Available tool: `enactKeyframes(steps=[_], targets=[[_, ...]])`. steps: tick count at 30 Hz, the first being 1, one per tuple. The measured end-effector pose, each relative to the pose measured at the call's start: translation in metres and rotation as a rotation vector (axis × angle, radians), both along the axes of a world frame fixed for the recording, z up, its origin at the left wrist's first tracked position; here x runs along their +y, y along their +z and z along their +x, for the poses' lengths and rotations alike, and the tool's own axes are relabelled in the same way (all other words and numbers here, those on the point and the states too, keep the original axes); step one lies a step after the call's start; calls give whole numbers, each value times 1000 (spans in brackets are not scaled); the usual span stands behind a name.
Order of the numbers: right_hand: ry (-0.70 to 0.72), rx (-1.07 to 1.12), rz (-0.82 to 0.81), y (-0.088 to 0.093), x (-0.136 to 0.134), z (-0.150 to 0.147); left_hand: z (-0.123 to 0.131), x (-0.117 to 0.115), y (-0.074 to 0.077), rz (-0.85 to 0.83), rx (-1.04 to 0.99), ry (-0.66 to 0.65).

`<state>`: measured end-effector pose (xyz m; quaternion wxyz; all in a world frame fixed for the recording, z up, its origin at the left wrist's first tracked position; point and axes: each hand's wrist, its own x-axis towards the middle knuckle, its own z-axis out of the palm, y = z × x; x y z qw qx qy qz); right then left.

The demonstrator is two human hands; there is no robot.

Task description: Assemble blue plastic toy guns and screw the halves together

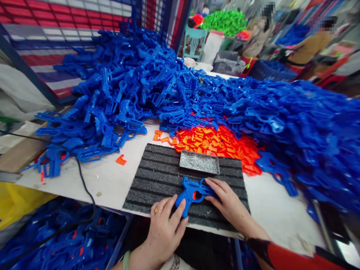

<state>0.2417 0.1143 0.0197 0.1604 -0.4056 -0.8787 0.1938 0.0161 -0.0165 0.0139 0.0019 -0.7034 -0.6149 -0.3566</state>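
Across the white bench (105,183), a huge heap of glossy blue plastic toy pistol parts (131,93) is sprawling over the far side and the right, while a smaller drift of flat orange plastic pieces (215,143) is spilling out along its near edge. Closer to the person, a black ribbed mat (146,179) is lying flat on the bench, carrying a shallow metal tray (198,162) of tiny silvery parts. Just below the tray, a blue plastic toy pistol shell (189,195) is resting on the mat between both hands. The left hand (167,230) is gripping the shell's handle with its fingers slightly spread, a gold ring (157,210) showing on one finger. The right hand (232,202) is pressing over the barrel end, its fingers held close together and its forearm covered by an orange-red sleeve (290,259).
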Motion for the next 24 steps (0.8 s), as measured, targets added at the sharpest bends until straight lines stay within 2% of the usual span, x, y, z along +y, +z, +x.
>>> enactKeyframes(steps=[7,13,17,20,24], targets=[[-41,71,-77,1,-2,0,3,1,3,-10,89,40],[-294,192,-177,-3,1,-4,5,1,4,-43,146,68],[-300,201,-193,-5,5,-7,-1,3,6,-61,73,18],[-285,211,-243,2,7,-8,-5,6,7,-138,-15,25],[-287,228,-389,16,8,-9,-9,13,10,-367,-161,51]])
